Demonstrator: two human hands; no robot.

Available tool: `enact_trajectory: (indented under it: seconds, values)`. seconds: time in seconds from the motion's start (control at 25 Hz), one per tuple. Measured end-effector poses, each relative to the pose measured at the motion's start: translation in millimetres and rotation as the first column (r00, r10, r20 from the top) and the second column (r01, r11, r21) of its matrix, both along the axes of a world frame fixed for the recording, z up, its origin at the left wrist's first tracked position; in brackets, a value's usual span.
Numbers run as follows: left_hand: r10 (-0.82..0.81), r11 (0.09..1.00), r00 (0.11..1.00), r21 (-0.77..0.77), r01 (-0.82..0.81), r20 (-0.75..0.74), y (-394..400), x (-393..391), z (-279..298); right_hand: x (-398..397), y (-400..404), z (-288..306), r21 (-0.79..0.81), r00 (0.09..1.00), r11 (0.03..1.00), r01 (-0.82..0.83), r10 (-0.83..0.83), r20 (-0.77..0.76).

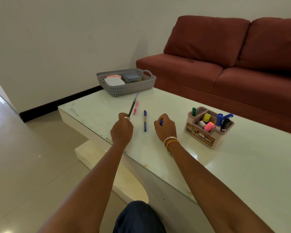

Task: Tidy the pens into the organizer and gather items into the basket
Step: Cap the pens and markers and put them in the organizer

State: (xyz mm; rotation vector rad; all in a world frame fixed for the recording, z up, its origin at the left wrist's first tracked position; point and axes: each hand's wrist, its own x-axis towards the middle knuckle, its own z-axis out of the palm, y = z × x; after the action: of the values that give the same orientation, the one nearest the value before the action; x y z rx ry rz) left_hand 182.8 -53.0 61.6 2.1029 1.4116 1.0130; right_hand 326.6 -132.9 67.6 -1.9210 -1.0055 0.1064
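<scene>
The left hand (123,130) is pinching a dark pen (132,105) by its near end, fingers curled round it, so that the barrel is slanting up and away toward the grey basket (118,91) at the far left of the desk (242,165); the right hand (165,127) is curling round something small and blue (161,122), probably a cap or a short pen, though too little of it is showing to be sure. A pink pen (136,107) is lying on the glass just right of the lifted one, and a blue pen (145,121) is lying between the two hands, pointing away from the person. The organizer (208,130) is standing to the right, already holding markers and highlighters upright in its compartments; the basket is already carrying three lidded boxes.

These pens are looking light, stiff and smooth, and on a glossy top they are likely rolling at a nudge; taking each one near the middle of the barrel with thumb and two fingertips is seeming safest, since an end grip is leaving the far tip swinging. The organizer is looking light too and liable to tip, so pens are best being lowered straight down into a free compartment.
</scene>
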Motion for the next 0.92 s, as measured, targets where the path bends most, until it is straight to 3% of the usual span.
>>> enact_trajectory:
  seconds: [0.16,0.28,0.4,0.52,0.8,0.92]
  values:
    - [-0.209,0.969,0.965,0.100,0.227,-0.159,0,2,-2,-1,5,7,-0.116,0.998,0.993,-0.013,0.006,-0.056]
    - [-0.249,0.951,0.947,0.134,0.279,-0.203,0,4,1,-6,13,23,0.082,0.894,0.995,-0.049,0.080,-0.441]
    - [-0.245,0.950,0.944,0.139,0.279,-0.221,-1,2,2,-9,17,43,0.226,0.789,0.972,-0.059,0.184,-0.587]
    - [-0.257,0.952,0.948,0.121,0.281,-0.187,-1,3,2,-5,20,55,0.296,0.810,0.955,-0.022,0.190,-0.554]
    - [-0.385,0.911,0.920,0.127,0.392,-0.079,1,0,-1,8,2,63,0.180,0.825,0.981,-0.070,0.158,-0.543]
    - [-0.454,0.884,0.882,0.058,0.464,-0.130,-6,1,5,13,-9,80,0.132,0.930,0.990,-0.047,0.091,-0.357]
